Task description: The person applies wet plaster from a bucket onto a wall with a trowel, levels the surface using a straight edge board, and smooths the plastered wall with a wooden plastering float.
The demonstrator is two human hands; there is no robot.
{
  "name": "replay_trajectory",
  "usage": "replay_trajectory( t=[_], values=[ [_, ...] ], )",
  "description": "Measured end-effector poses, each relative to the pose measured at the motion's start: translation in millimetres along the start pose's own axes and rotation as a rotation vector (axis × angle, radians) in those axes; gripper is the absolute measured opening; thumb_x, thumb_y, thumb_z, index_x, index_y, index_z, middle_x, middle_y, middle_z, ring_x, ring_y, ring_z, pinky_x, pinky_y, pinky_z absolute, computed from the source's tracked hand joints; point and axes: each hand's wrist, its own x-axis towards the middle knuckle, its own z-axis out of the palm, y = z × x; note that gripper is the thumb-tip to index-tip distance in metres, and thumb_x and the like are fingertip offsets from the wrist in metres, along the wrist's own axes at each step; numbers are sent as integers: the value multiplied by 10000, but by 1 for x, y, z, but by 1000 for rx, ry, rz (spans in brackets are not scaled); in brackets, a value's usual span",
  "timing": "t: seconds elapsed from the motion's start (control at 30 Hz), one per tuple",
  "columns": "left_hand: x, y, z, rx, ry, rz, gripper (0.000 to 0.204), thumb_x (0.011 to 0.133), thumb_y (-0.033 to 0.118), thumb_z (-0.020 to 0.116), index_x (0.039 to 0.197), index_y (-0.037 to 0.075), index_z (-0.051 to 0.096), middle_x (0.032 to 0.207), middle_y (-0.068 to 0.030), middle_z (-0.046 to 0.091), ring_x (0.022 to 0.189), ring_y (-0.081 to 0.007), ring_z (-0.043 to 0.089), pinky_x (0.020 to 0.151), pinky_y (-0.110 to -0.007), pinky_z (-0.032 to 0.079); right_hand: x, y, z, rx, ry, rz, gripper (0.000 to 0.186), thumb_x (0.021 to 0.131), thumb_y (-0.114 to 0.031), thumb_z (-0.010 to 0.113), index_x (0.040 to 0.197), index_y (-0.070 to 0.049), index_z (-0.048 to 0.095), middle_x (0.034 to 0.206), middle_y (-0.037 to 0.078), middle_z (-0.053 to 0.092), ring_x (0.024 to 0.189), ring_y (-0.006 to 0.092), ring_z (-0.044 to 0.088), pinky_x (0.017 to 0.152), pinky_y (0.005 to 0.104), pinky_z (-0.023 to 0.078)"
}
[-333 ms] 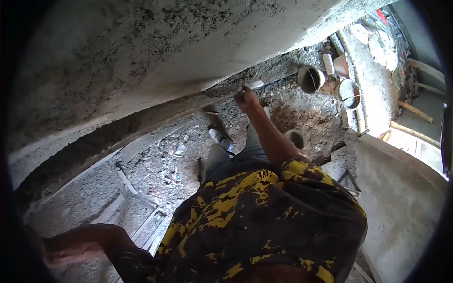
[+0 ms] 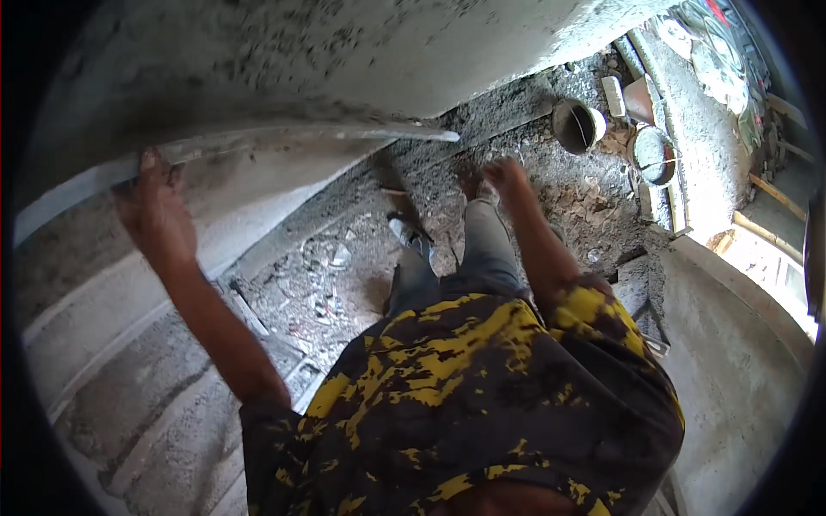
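Note:
A long, pale plasterer's straightedge (image 2: pixel 344 132) lies along the rough plastered wall (image 2: pixel 361 52), its rounded end pointing right. My left hand (image 2: pixel 162 215) grips the bar from below near its left part; some of its fingers are blurred or hidden behind the bar. Below and to the right of the bar's right end, my right hand (image 2: pixel 508 176) is apart from it. Its fingers look curled in, slightly smeared by motion, and I see nothing in them.
Debris covers the floor (image 2: pixel 344 249) around my feet. A bucket (image 2: pixel 575 127) lies tipped near the wall, and another bucket (image 2: pixel 654 155) with grey material stands to its right. A pale block (image 2: pixel 613 96) sits behind them. A low concrete wall (image 2: pixel 731 335) is at right.
My right hand has come off the straightedge and moved right. My left hand has risen from the lower left onto the bar, which now sits higher and farther left in view.

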Motion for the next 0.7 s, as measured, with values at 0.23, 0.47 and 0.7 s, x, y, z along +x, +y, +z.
replay_trajectory(
  t=[0.23,0.47,0.7],
  values=[
    [11,40,64,-486,486,131,417,847,250,526,1054,-108,476,976,-189,573,792,-237,609,718,-374,502,-75,-140,-253,28,408,-496,129,890,-120,371,883,-34,467,763,113,557,668,199,554,571,355,486],
    [-9,26,47,-694,646,5,361,830,213,499,954,-126,502,786,-208,588,610,-240,618,598,-341,550,-198,-100,-263,56,621,-520,176,871,-177,469,749,-56,503,623,48,494,503,162,491,535,343,500],
    [-27,-82,-131,-1006,602,149,250,800,177,481,810,-66,538,704,-181,574,521,-274,557,565,-391,519,-407,-28,-57,-7,-230,-1212,210,870,-249,538,753,-85,481,610,-12,438,525,76,442,543,272,448]
  ],
)
